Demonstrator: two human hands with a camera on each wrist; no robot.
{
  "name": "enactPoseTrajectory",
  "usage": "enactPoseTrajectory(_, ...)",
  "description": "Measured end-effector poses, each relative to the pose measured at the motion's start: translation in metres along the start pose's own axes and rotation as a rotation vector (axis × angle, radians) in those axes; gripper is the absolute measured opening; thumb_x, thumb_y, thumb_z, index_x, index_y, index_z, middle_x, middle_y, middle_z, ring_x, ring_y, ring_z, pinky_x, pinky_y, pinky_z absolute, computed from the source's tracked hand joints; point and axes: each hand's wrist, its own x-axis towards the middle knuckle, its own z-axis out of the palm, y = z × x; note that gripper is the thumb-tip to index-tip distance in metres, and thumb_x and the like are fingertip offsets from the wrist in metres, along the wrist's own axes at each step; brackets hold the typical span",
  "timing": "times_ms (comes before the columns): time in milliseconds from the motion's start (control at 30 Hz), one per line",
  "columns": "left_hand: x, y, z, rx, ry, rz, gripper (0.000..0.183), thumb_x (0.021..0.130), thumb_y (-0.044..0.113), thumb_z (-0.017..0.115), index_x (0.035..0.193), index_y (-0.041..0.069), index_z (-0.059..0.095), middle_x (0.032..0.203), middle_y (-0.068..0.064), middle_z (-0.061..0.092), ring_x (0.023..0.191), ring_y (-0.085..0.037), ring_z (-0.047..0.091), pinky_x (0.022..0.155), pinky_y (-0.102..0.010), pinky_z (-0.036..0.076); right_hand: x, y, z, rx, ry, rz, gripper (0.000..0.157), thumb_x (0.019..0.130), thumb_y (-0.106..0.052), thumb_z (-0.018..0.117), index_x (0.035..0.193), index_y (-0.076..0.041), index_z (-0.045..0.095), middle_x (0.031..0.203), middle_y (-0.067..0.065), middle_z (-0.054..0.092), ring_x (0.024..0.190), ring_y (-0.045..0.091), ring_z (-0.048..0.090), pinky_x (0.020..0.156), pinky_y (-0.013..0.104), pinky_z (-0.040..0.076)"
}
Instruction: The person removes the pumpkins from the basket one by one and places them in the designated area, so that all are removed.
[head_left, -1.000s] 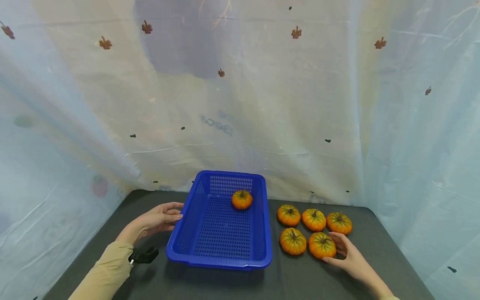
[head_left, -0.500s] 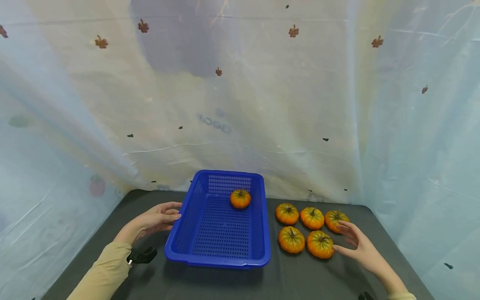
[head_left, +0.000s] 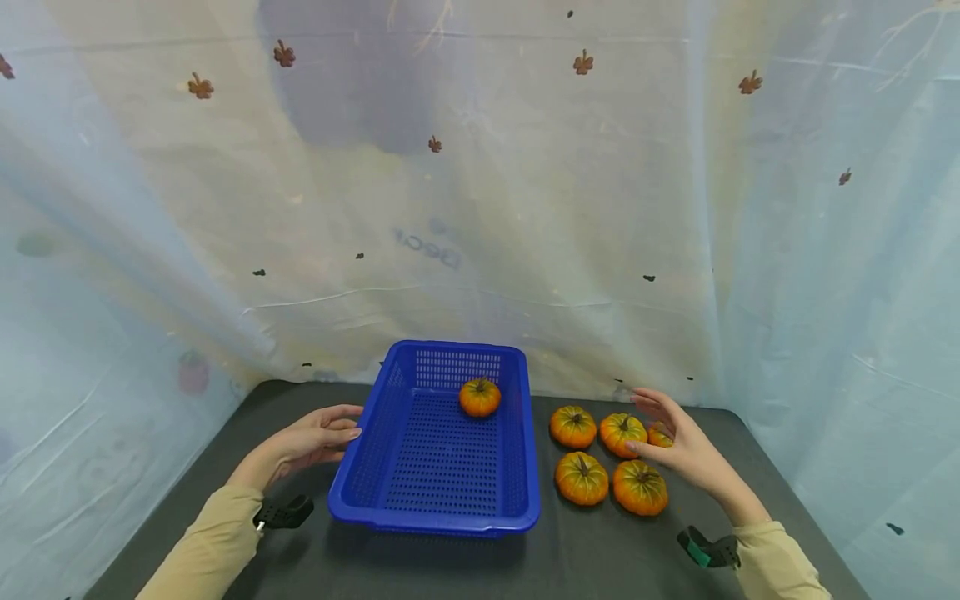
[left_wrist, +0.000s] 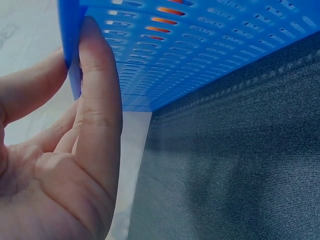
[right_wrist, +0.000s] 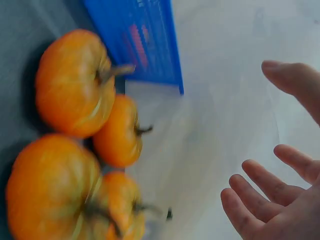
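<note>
My left hand [head_left: 311, 439] pinches the left rim of a blue plastic basket [head_left: 352, 475]. In the left wrist view the thumb and fingers [left_wrist: 97, 110] lie on either side of the rim. One small orange pumpkin [head_left: 480, 398] sits in the far right part of the basket. My right hand [head_left: 678, 442], fingers spread and holding nothing, hovers above the pumpkins to the right. It partly hides the far right pumpkin [head_left: 659, 435]. Beside that one, the middle back pumpkin [head_left: 622, 434] shows near the thumb. In the right wrist view the hand [right_wrist: 280, 200] is apart from the pumpkins.
Further pumpkins on the dark grey table [head_left: 600, 558] are the back left one [head_left: 573, 427], the front left one [head_left: 582, 479] and the front right one [head_left: 640, 487]. A pale plastic curtain [head_left: 487, 208] stands behind and at both sides.
My right hand has left the front right pumpkin, lifted, and moved back and left over the back row. The left hand stays on the basket rim. The basket and pumpkins have not moved.
</note>
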Motion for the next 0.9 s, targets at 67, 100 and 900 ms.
enactPoseTrajectory(67,0.000,-0.001,0.000,-0.005,-0.006,0.004,0.066,0.096,0.014,0.059,0.146,-0.006,0.020,0.120,-0.018,0.060,0.104,-0.029,0.062,0.087,-0.045,0.051,0.009,-0.007,0.006,0.001,-0.023,-0.024,0.069,0.087,-0.014,0.071,0.145,-0.011,0.033,0.142,0.014,0.040,0.127,0.037,0.040,0.101,0.031,0.039)
enactPoseTrajectory(100,0.000,-0.001,0.000,-0.007,-0.009,0.005,0.066,0.096,0.013,0.059,0.146,-0.006,0.020,0.120,-0.018,0.060,0.104,-0.029,0.062,0.087,-0.045,0.051,0.014,-0.011,0.009,0.000,-0.033,-0.038,0.069,0.087,-0.014,0.072,0.145,-0.011,0.033,0.142,0.014,0.040,0.127,0.037,0.040,0.102,0.035,0.039)
enactPoseTrajectory(900,0.000,0.000,-0.001,-0.007,-0.014,0.000,0.066,0.096,0.015,0.060,0.146,-0.004,0.021,0.122,-0.021,0.058,0.105,-0.031,0.061,0.088,-0.046,0.051,0.107,-0.050,0.075,0.125,-0.182,-0.152,0.075,0.083,-0.016,0.077,0.144,-0.014,0.035,0.145,0.011,0.039,0.133,0.030,0.036,0.108,0.048,0.031)
